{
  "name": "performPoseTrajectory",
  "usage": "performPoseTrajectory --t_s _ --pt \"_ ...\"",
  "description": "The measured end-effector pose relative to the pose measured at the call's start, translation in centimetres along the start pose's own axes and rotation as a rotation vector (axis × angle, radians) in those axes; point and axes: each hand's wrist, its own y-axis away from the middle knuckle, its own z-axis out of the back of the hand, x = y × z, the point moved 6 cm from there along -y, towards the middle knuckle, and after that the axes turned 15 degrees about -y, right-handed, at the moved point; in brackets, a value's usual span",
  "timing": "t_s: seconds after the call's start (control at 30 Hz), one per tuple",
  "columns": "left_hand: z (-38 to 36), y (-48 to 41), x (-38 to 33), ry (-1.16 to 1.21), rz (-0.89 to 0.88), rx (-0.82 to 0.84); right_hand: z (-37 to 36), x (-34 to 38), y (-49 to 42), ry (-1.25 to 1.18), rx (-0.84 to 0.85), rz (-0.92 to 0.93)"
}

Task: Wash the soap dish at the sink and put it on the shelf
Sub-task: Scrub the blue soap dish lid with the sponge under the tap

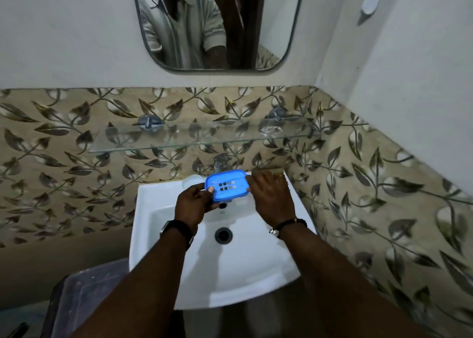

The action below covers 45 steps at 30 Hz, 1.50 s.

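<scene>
While no writing is legible, left hand (pixel 192 204) and right hand (pixel 271 194) pinch the blue soap dish (pixel 226 185).

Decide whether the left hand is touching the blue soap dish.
Touching. The head view shows the left hand gripping the left end of the blue soap dish, thumb lying on its top face, above the sink.

Glass shelf (pixel 199 135) bare; tap (pixel 219 163) juts beneath it.

The soap dish (pixel 226 185) hides most of the tap (pixel 220 164).
</scene>
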Motion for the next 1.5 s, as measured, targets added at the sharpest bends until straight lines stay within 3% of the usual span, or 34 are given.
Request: performPoseTrajectory --t_s 0.13,0.3,0.5,0.73,1.03,1.1,1.2,1.27,1.33,1.4,1.5 --pt "-0.2 -0.2 0.5 -0.019 0.011 -0.048 -0.9 -4.4 -1.3 0.064 0.173 -0.178" --pt "-0.7 -0.2 1.3 -0.01 0.006 -0.069 -3.4 -8.6 -1.4 0.096 0.269 -0.259" --pt "-1.7 -0.8 2.2 -0.015 -0.005 -0.086 -10.1 -12.9 -0.3 0.011 0.507 -0.381" --pt "-2.3 -0.8 2.1 -0.014 -0.031 -0.089 -14.3 -13.9 1.1 -0.039 0.634 -0.468" --pt "-2.1 0.0 1.5 0.003 -0.043 -0.114 -13.8 -14.9 1.9 -0.096 0.453 -0.548" --pt "-2.1 0.2 1.5 -0.008 -0.034 -0.112 -12.0 -15.7 1.9 -0.235 0.268 -0.649" --pt "-2.1 0.8 0.8 0.0 -0.037 -0.121 -8.3 -16.2 2.2 -0.758 -0.112 -0.907" --pt "-2.2 1.1 0.2 0.01 -0.051 -0.128 -5.4 -15.4 2.0 -0.974 -0.328 -0.994" --pt "-2.2 1.4 -0.4 0.038 -0.058 -0.131 -1.7 -13.5 0.9 -1.005 -0.481 -0.884" --pt "-2.1 1.6 -0.9 0.072 -0.063 -0.129 2.2 -10.4 -0.8 -0.953 -0.53 -0.644" --pt "-2.5 1.8 -1.8 0.118 -0.066 -0.11 5.3 -3.8 -3.1 -0.765 -0.384 -0.215"
